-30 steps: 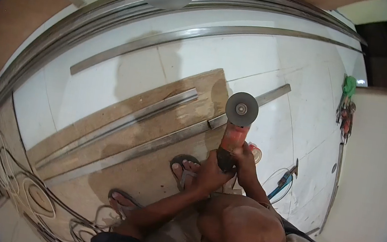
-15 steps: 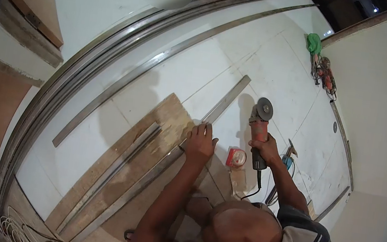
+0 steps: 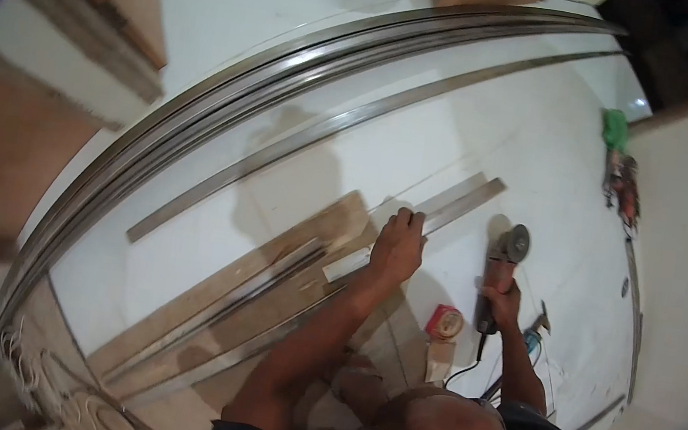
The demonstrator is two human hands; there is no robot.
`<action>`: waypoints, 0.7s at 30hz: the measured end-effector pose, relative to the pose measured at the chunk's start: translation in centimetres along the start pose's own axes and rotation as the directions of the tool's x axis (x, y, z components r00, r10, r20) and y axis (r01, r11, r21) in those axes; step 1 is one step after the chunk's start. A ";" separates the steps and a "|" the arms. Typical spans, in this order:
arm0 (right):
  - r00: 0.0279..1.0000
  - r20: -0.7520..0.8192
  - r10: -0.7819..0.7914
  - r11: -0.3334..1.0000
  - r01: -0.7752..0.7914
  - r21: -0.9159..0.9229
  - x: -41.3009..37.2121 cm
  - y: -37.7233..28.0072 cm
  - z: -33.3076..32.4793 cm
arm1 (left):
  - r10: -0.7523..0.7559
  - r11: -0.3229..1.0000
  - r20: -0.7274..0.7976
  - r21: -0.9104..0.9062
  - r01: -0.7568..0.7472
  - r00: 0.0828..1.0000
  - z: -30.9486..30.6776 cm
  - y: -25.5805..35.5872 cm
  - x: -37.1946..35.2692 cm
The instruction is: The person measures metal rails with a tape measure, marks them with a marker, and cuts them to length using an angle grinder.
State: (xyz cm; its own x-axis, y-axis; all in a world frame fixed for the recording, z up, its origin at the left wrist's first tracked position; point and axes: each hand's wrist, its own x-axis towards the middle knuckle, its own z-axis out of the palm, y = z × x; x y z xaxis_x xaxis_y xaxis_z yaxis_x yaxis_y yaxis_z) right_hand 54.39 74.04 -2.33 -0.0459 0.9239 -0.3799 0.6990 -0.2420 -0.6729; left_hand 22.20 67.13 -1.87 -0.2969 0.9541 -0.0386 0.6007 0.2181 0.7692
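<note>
My left hand (image 3: pixel 399 245) is closed over a short metal bar (image 3: pixel 459 207), fingers bent across its upper side. One end of the bar lies over a wooden board (image 3: pixel 350 213); the other points to the far right. Close below that hand, a longer metal bar (image 3: pixel 256 339) runs toward the lower left. My right hand (image 3: pixel 503 303) grips the red and black body of an angle grinder (image 3: pixel 498 275), its cutting disc (image 3: pixel 519 242) facing away from me, its cord trailing down. Whether the disc spins cannot be made out. A red tape measure (image 3: pixel 445 322) sits between my arms.
A grooved metal piece (image 3: pixel 274 276) lies on the board. Beyond it are a single long metal strip (image 3: pixel 283 149) and a bundle of long bars (image 3: pixel 228 98). Red power tools (image 3: pixel 628 198) and a green bag (image 3: pixel 614 130) rest by the right wall. Cables (image 3: pixel 33 365) coil at lower left.
The view has shifted, so everything sits further right and lower. The short bar under my left hand has come apart from the longer bar and moved. The grinder stays in my right hand.
</note>
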 end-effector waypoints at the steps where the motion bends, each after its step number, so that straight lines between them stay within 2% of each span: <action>1: 1.000 -0.002 -0.007 1.000 0.007 -0.018 -0.1 0.0 0.2 | 0.019 0.993 -0.007 -0.117 -0.019 1.000 -1.7 0.0 -0.8; 2: 1.000 -0.012 -0.017 0.999 0.017 -0.033 0.1 0.5 0.2 | -0.018 0.994 -0.017 -0.104 0.016 1.000 -3.5 -1.1 -1.7; 4: 0.992 -0.084 -0.096 0.984 0.081 -0.161 0.9 2.3 0.7 | 0.049 0.999 -0.054 0.015 -0.048 0.997 -8.7 -4.8 -4.7; 6: 0.982 -0.082 -0.168 0.981 0.159 -0.114 0.7 2.6 0.7 | 0.054 0.996 -0.099 0.078 -0.047 0.994 -14.3 -7.8 -8.7; 7: 0.990 -0.084 -0.109 0.988 0.099 -0.120 0.1 1.1 0.9 | 0.010 0.995 -0.110 0.096 0.001 0.994 -16.2 -9.8 -11.0; 10: 0.994 -0.071 -0.086 0.990 0.077 -0.116 0.9 1.9 0.8 | -0.097 0.977 -0.115 0.180 0.117 0.989 -20.7 -13.5 -18.2; 11: 0.993 -0.065 -0.101 0.985 0.090 -0.149 1.5 3.4 0.8 | -0.113 0.975 -0.111 0.176 0.131 0.987 -21.6 -14.2 -20.2; 13: 0.995 -0.062 -0.078 0.988 0.068 -0.141 0.2 1.1 0.7 | -0.134 0.973 -0.114 0.171 0.152 0.984 -22.8 -15.5 -24.1; 15: 0.997 -0.044 -0.061 0.988 0.054 -0.141 -0.2 0.2 0.9 | -0.228 0.963 -0.131 0.114 0.243 0.965 -22.8 -17.1 -27.4; 17: 0.987 -0.069 -0.147 0.982 0.138 -0.127 0.3 1.7 0.8 | -0.231 0.953 -0.162 0.163 0.257 0.959 -22.7 -18.4 -29.5; 18: 0.984 -0.035 -0.175 0.962 0.163 -0.218 0.4 1.8 0.7 | -0.219 0.940 -0.185 0.223 0.258 0.958 -23.1 -19.1 -30.8; 19: 0.912 0.130 -0.388 0.881 0.409 -0.237 2.2 3.7 0.3 | -0.221 0.936 -0.201 0.231 0.265 0.954 -23.3 -19.6 -31.7; 21: 0.927 0.105 -0.361 0.912 0.374 -0.167 2.9 5.1 0.5 | -0.226 0.911 -0.265 0.283 0.300 0.937 -23.4 -21.2 -33.6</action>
State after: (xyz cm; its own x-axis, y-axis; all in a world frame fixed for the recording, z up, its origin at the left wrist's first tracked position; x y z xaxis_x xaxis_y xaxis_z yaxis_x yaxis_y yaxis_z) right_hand 57.40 75.34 -7.18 -0.3695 0.9125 -0.1756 0.7398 0.1746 -0.6497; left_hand 2.02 25.65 -1.94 -0.6111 0.7905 -0.0411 0.6681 0.5429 0.5089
